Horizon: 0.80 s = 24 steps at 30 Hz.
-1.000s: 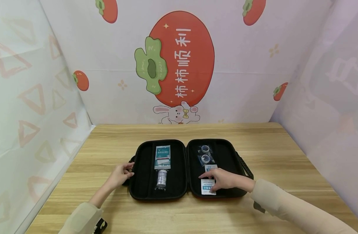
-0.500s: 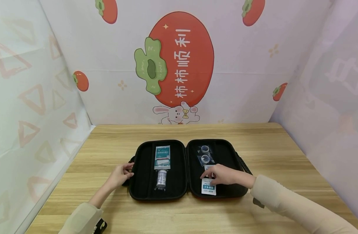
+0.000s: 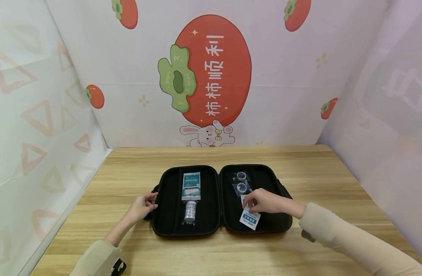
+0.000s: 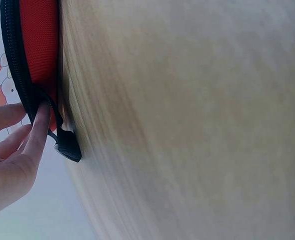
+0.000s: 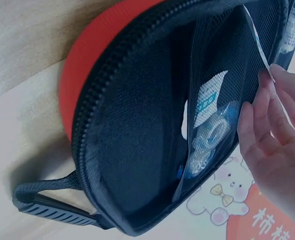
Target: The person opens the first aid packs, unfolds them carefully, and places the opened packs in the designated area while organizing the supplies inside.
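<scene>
A first-aid case (image 3: pixel 204 230), black inside and red outside, lies unfolded on the table. My right hand (image 3: pixel 266 200) is over its right half and pinches a white-and-blue alcohol pad packet (image 3: pixel 250 219). In the right wrist view this packet (image 5: pixel 257 42) appears edge-on between thumb and fingers, in front of black mesh (image 5: pixel 237 65). Behind the mesh are another white packet (image 5: pixel 210 97) and clear-wrapped tape rolls (image 5: pixel 210 135). My left hand (image 3: pixel 142 206) holds the case's left rim; its fingers (image 4: pixel 40 125) touch the zipper edge and red side in the left wrist view.
In the case's left half lie a teal packet (image 3: pixel 191 186) and a wrapped white roll (image 3: pixel 190 211). A carry handle (image 5: pixel 57 205) sticks out from the right half. The wooden table (image 3: pixel 183 257) meets printed cloth walls (image 3: pixel 283 115) at the back and sides.
My right hand has pinched the alcohol pad packet and shifted slightly up and away; the packet has turned askew. My left hand stays at the rim.
</scene>
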Motion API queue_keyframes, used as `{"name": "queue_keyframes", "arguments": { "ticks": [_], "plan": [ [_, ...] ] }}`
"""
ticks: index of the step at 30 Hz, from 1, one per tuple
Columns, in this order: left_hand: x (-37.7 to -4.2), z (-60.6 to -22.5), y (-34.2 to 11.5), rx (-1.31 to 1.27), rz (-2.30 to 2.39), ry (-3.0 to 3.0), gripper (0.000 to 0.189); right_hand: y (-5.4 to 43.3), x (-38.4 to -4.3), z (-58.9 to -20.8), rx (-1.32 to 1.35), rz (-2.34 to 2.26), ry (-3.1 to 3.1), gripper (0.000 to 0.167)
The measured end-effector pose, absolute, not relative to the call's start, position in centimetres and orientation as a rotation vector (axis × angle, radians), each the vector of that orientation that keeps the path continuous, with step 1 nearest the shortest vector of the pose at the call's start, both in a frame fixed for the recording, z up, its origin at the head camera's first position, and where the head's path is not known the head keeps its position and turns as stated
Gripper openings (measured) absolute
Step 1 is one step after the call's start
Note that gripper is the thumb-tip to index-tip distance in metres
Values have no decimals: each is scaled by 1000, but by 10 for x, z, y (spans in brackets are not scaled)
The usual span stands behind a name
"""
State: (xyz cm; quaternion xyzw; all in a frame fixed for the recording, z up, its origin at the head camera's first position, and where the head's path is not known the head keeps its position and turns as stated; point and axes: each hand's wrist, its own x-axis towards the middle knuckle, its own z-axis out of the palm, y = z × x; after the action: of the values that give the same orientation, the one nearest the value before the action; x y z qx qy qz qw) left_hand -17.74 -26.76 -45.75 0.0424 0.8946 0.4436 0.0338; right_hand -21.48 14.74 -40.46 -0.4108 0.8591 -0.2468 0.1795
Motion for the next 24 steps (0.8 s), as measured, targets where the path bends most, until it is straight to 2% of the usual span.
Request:
{"name": "queue_keyframes", "arguments": {
  "ticks": [7, 13, 24],
  "plan": [
    [-177, -457, -267, 129, 1381, 2743, 43, 156, -219, -405, -1087, -787, 2407, 6],
    [-176, -458, -267, 130, 1369, 2760, 43, 163, -219, -404, -1112, -820, 2360, 9],
    [-176, -457, -268, 129, 1372, 2746, 43, 167, -216, -397, -1157, -664, 2240, 41]
  ]
}}
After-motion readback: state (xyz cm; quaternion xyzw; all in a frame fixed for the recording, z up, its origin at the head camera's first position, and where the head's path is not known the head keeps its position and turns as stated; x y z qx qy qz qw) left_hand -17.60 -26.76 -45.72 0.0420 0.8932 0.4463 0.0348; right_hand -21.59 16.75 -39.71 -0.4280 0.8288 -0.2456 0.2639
